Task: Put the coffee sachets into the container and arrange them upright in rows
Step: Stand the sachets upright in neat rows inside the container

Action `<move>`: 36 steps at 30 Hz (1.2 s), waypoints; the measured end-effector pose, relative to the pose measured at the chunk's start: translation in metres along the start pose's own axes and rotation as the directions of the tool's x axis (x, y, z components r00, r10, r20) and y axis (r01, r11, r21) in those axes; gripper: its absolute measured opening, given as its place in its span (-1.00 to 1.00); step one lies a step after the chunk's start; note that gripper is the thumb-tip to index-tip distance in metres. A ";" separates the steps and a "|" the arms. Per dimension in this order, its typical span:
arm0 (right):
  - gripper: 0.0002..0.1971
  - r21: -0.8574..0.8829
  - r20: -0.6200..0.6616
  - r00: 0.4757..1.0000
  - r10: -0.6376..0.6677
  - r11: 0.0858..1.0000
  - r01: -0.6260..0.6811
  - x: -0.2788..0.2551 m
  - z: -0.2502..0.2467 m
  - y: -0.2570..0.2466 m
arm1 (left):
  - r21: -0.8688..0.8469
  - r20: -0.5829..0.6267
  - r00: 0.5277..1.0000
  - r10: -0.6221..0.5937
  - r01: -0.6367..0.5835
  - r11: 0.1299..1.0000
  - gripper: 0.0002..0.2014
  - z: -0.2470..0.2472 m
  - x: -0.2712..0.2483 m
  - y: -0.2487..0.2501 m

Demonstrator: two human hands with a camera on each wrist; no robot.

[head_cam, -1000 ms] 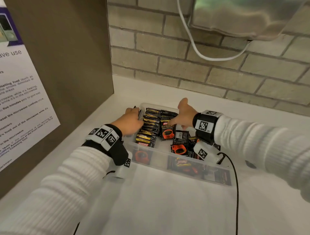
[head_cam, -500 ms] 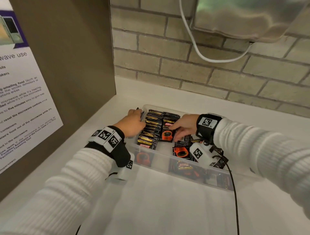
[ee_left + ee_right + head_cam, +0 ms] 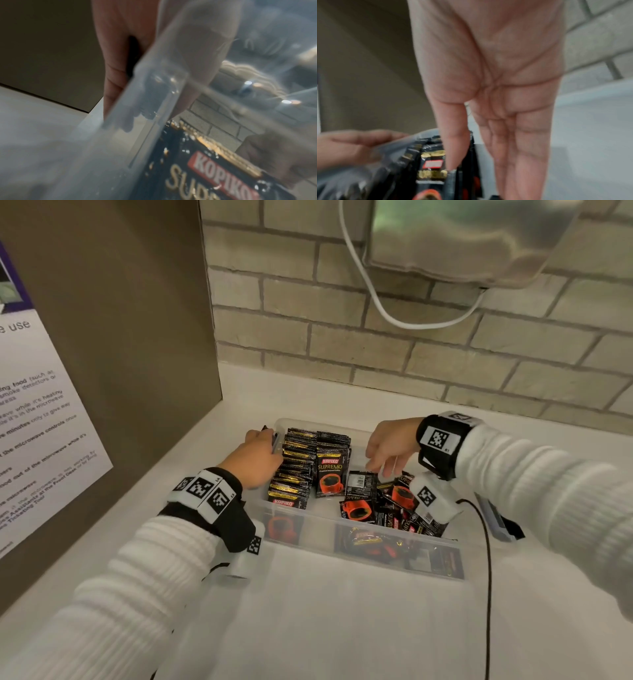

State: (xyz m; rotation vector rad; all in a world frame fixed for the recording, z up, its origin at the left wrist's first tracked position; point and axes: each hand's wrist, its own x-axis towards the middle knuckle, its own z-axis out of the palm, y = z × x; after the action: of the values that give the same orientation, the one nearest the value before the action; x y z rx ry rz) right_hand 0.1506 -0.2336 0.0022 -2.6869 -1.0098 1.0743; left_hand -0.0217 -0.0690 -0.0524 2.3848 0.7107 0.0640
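A clear plastic container [image 3: 318,532] stands on the white counter. Inside, at its left, two rows of black Kopiko sachets [image 3: 294,467] stand upright; the second row's front sachet [image 3: 330,475] faces me. More sachets lie in a loose pile [image 3: 387,508] at the right. My left hand [image 3: 263,446] grips the container's left wall [image 3: 154,94], with fingers [image 3: 116,60] outside it. My right hand [image 3: 380,463] hovers over the loose pile, its fingers hanging straight and holding nothing. The right wrist view shows that hand [image 3: 488,155] just beside the upright sachets [image 3: 431,162].
A brick wall [image 3: 411,354] runs behind the counter. A brown panel [image 3: 120,337] with a notice stands close on the left. A metal appliance [image 3: 462,234] with a white cord hangs above. A black cable [image 3: 488,577] and a small grey object [image 3: 496,518] lie right of the container.
My right hand has left the front sachet of the second row and moved right and up, over the loose pile. My left hand has stayed on the container's left wall.
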 end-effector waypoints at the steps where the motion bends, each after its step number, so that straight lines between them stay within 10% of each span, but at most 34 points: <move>1: -0.53 -0.134 -0.024 0.999 -0.038 0.990 0.034 -0.004 -0.002 0.002 | -0.001 0.001 1.000 0.005 -0.005 1.000 -0.58 0.000 -0.001 0.000; 5: -0.34 -0.537 0.052 0.996 -0.070 0.839 0.086 -0.005 0.008 0.004 | -0.005 0.006 1.000 0.017 -0.017 1.000 -0.58 -0.001 -0.001 -0.001; 11: -0.05 -0.505 0.240 0.969 0.061 0.860 0.071 0.007 0.037 -0.003 | -0.011 -0.004 1.000 0.008 -0.008 1.000 -0.58 0.000 0.000 -0.001; 18: -0.65 -0.405 0.392 0.920 0.023 0.902 0.150 0.005 0.043 -0.001 | -0.014 -0.024 1.000 0.011 -0.011 1.000 -0.61 0.002 0.002 -0.002; 23: -0.60 -0.337 0.451 0.892 -0.001 0.926 0.172 -0.003 0.037 0.005 | -0.012 -0.029 0.999 0.013 -0.013 1.000 -0.63 0.002 0.001 -0.003; 31: -0.72 -0.217 0.032 0.981 -0.189 0.957 0.192 -0.037 0.004 0.020 | -0.013 -0.061 0.997 0.045 -0.046 0.999 -0.73 0.002 0.001 -0.003; 36: -0.80 0.061 -0.392 0.900 -0.190 0.971 0.232 -0.067 -0.016 0.045 | 0.066 -0.154 0.986 0.062 -0.052 0.996 -0.53 0.001 -0.003 -0.006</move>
State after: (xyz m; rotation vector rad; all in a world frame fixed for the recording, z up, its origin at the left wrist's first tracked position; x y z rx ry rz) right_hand 0.1493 -0.3063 0.0397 -2.4877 -1.0966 0.5150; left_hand -0.0270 -0.0673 -0.0568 2.4794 0.7260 0.2587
